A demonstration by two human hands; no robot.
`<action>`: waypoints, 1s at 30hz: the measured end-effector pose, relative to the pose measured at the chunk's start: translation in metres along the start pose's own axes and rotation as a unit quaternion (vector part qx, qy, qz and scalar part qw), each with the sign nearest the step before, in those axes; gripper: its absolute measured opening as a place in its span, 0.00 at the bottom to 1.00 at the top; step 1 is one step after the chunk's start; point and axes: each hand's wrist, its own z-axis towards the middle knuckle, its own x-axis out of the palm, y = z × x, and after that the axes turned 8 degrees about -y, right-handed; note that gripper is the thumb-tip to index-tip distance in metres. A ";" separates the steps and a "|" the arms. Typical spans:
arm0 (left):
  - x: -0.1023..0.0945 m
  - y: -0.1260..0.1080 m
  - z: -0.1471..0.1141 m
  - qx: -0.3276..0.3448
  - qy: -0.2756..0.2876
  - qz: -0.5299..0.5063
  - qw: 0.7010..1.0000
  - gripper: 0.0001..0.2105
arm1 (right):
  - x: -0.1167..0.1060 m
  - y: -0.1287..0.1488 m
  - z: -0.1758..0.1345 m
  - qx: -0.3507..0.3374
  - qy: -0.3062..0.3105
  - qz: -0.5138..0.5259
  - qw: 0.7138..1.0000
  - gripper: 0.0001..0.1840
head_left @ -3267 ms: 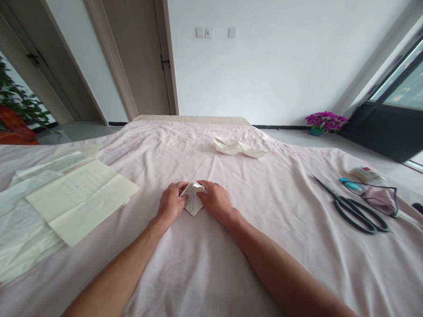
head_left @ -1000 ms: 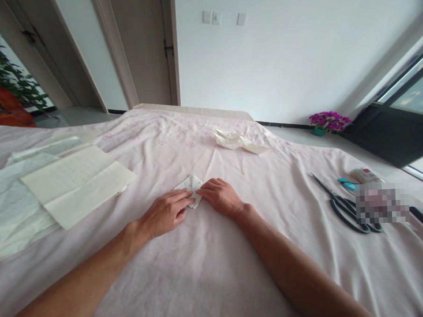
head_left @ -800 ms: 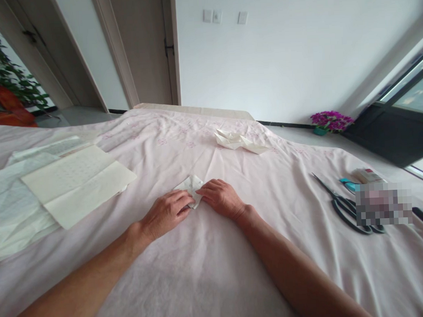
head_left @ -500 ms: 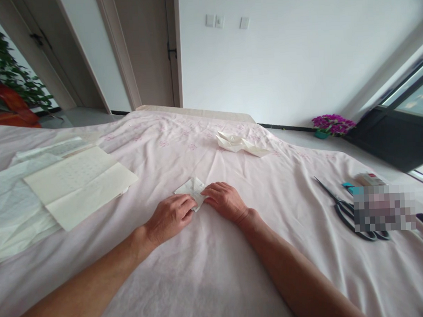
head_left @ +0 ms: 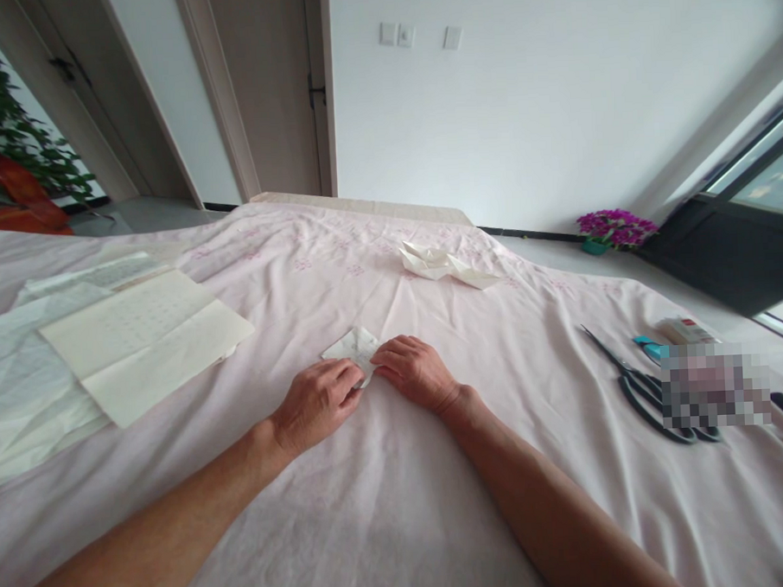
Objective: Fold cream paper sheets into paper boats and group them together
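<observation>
1. The left hand [head_left: 318, 400] and right hand [head_left: 416, 372] lie flat, fingers together, pressing a small folded paper [head_left: 355, 347] down on the pink sheet [head_left: 388, 501] between them.
2. Judged from its compact, creased shape, folding is well underway but not complete.
3. Two finished paper boats [head_left: 446, 263] sit farther off.
4. Left: a stack of unfolded sheets [head_left: 140, 343], several.
5. Right: one pair of scissors [head_left: 642, 386].
</observation>
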 end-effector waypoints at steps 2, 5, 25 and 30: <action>0.001 -0.001 0.000 0.004 -0.003 0.006 1.000 0.04 | 0.000 0.000 0.000 -0.005 -0.002 0.003 1.000 0.07; 0.001 -0.001 0.000 0.017 -0.005 0.018 1.000 0.04 | 0.000 0.002 0.001 -0.014 -0.001 0.013 1.000 0.06; 0.004 -0.005 0.004 -0.105 -0.011 -0.003 0.994 0.04 | -0.006 0.017 0.011 0.085 0.036 0.047 0.995 0.02; 0.005 -0.005 0.005 -0.125 -0.007 -0.019 0.992 0.05 | -0.002 0.016 0.010 0.114 0.031 0.055 0.991 0.02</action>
